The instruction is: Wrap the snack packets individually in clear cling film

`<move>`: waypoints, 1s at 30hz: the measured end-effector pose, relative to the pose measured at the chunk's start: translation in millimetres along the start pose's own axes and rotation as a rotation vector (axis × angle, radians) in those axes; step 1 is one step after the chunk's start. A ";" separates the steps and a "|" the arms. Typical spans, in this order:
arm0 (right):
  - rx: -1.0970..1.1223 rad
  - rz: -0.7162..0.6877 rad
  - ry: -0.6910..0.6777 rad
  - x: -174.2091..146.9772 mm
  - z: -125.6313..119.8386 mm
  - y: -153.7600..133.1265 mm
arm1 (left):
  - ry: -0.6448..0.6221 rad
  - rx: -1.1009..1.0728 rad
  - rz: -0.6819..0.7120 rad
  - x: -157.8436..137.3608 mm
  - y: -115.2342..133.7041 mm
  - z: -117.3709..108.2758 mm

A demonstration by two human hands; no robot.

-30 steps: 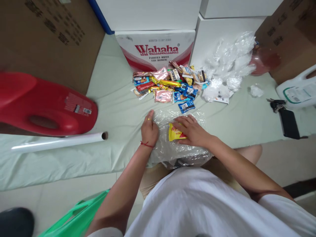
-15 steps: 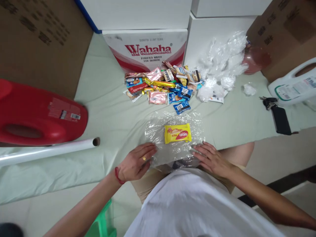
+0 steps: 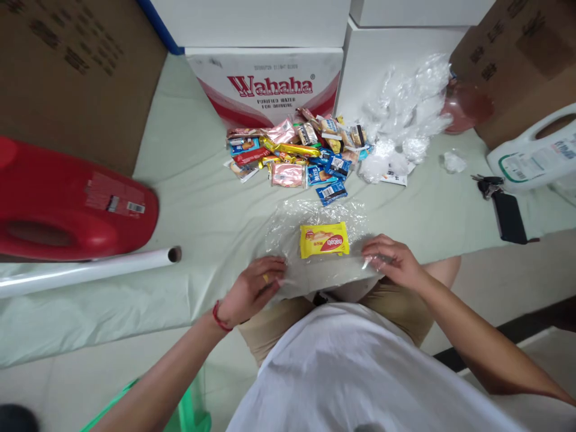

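Observation:
A yellow packaged snack (image 3: 324, 239) lies flat on a spread sheet of clear plastic film (image 3: 288, 237) near the table's front edge. My left hand (image 3: 255, 287) is closed at the film's near left edge, thumb and fingers pinching it. On the opposite side, my right hand (image 3: 392, 259) grips the film's right edge between thumb and fingers, and a bit of film sticks out past the fingertips. Neither hand touches the snack. Just beyond the film lies a blue snack packet (image 3: 332, 193).
Behind is a pile of wrapped snacks (image 3: 288, 175) against a Wahaha carton (image 3: 270, 90). Crumpled clear plastic (image 3: 400, 114) is heaped beside it. A red jug (image 3: 81, 210) and a white roll (image 3: 112, 267) lie left; a white jug (image 3: 535, 150), keys and a black phone (image 3: 510, 217) lie right.
My right hand has moved up and outward from lying flat by the film to pinching its right edge. The left hand has drawn its thumb and fingers closer together. The snack stays put.

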State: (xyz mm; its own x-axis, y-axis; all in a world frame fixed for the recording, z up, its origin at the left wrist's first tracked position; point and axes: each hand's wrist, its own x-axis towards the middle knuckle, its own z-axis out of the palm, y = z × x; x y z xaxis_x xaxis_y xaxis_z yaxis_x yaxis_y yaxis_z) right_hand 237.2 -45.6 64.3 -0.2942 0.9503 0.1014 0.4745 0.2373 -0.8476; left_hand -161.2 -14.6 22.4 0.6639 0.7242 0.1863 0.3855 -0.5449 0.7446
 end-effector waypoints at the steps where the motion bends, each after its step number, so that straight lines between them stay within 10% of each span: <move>1: 0.044 0.075 0.016 7.3 -3.4 -1.6 | 0.035 -0.075 -0.099 7.5 0.9 -3.7; 6: 0.171 0.405 0.159 36.8 -5.5 7.8 | 0.292 -0.252 -0.605 50.2 -6.8 -16.5; 12: -0.011 0.503 0.231 52.3 1.6 32.3 | 0.350 -0.061 -0.783 78.9 -19.3 -16.1; 16: -0.317 0.486 0.199 49.8 2.5 41.2 | 0.415 0.226 -0.735 76.6 -17.7 -20.6; 21: -0.314 0.449 0.175 48.3 4.4 42.3 | 0.785 0.489 -0.377 69.9 23.8 -16.7; 26: -0.231 0.436 0.162 53.2 3.9 36.1 | 0.193 0.411 0.101 99.5 64.6 27.6; 30: -0.060 0.511 0.183 46.7 -5.0 44.2 | -0.024 0.445 0.032 124.0 48.7 64.4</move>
State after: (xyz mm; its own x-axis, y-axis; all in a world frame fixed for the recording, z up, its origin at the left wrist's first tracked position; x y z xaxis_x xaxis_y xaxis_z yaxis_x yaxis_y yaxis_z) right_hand 248.6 10.3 34.2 0.1334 0.9658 -0.2223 0.5674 -0.2584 -0.7819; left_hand -18.9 21.5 40.4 0.6928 0.6967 0.1861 0.5991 -0.6997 0.3892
